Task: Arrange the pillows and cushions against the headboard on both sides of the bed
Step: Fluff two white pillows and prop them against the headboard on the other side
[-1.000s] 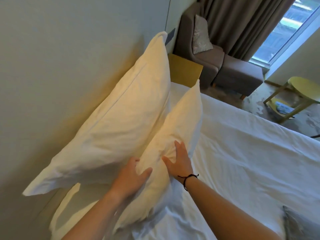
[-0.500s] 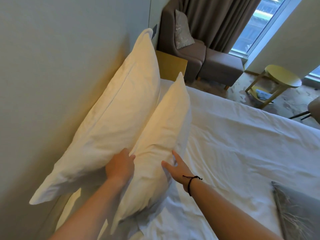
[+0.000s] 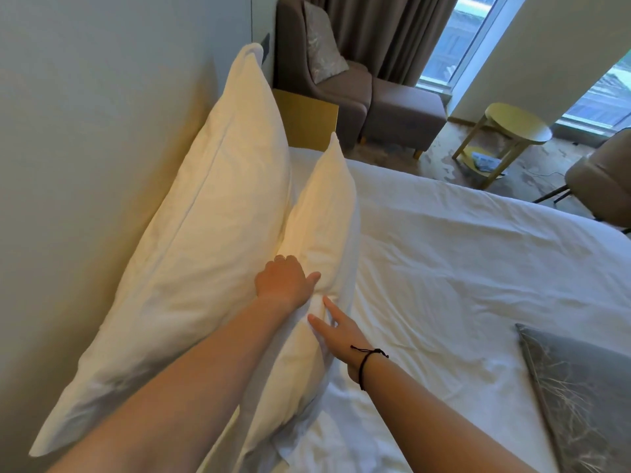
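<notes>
A large white pillow (image 3: 191,233) leans upright against the pale headboard (image 3: 85,131). A smaller white pillow (image 3: 324,216) stands on edge in front of it. My left hand (image 3: 283,281) grips the small pillow's top edge, fingers tucked behind it and thumb on the front. My right hand (image 3: 338,332), with a black cord at the wrist, rests flat on the pillow's front face, fingers spread. A grey patterned cushion (image 3: 587,397) lies on the white bed sheet (image 3: 461,268) at the lower right, away from both hands.
A wooden nightstand (image 3: 307,121) stands beyond the pillows. A brown armchair (image 3: 341,80) with a cushion and footstool (image 3: 403,110) sits by the curtains. A yellow round side table (image 3: 512,131) and another chair (image 3: 607,179) stand on the floor past the bed.
My left hand has shifted from the small pillow's front to its top edge. My right hand has slid lower on the front face. The small pillow now stands more upright.
</notes>
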